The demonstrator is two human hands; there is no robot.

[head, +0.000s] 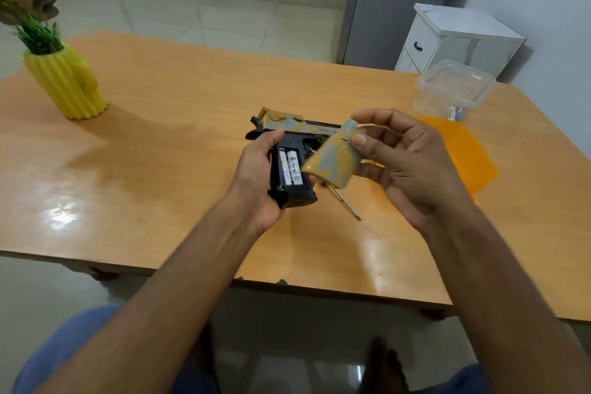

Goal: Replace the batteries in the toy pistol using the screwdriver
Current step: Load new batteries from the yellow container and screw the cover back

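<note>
Wooden table (160,144): the work surface, with the person seated at its near edge, both hands raised just above it.

Clear plastic container (454,86), far right, with its orange lid (463,153) lying beside it. Small items show inside; probably the spare cells, too blurred to confirm.

Toy pistol (287,129): held on its side in the left hand (256,179), whose fingers curl round the grip, likely so the open compartment faces up. Two white batteries (291,166) sit side by side in it.

Grip cover (332,163): off the pistol, pinched between thumb and fingertips of the right hand (403,163), held clear of the bay. Remaining fingers are loosely spread.

Screwdriver (347,205): lying on the table under the hands, mostly hidden, within easy reach.

Judgement: cover removed; batteries not yet taken out.
</note>
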